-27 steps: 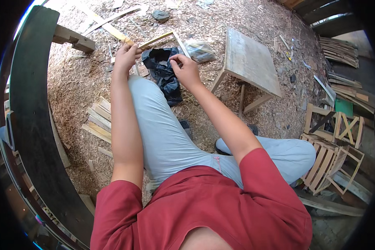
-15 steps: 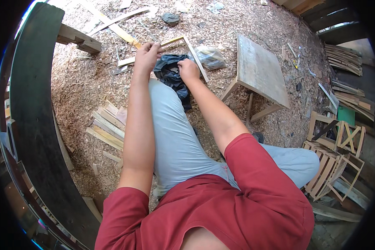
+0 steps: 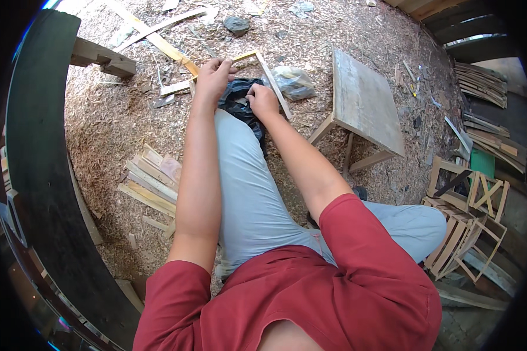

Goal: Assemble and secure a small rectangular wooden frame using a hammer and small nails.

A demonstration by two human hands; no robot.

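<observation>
My left hand (image 3: 214,79) is over the near left part of a thin wooden frame (image 3: 267,73), fingers bent and tips drawn together. Whatever they pinch is too small to make out. Right of it, my right hand (image 3: 263,101) has its fingers curled at a crumpled black plastic bag (image 3: 238,88) beside my left knee. A small pale bit shows near those fingertips, but I cannot tell whether it is held. The bag lies partly within the frame's outline, and my hands hide some of both.
A small wooden table (image 3: 366,96) stands to the right. Beside the frame lies a clear plastic bag (image 3: 293,83). Wood strips (image 3: 152,178) are heaped at left, near a dark curved board (image 3: 38,146). Wooden crates (image 3: 459,234) stand at right. Shavings cover the ground.
Both hands stay by the bag with only slight shifts; the left fingers have turned a little. The whole view has shifted slightly.
</observation>
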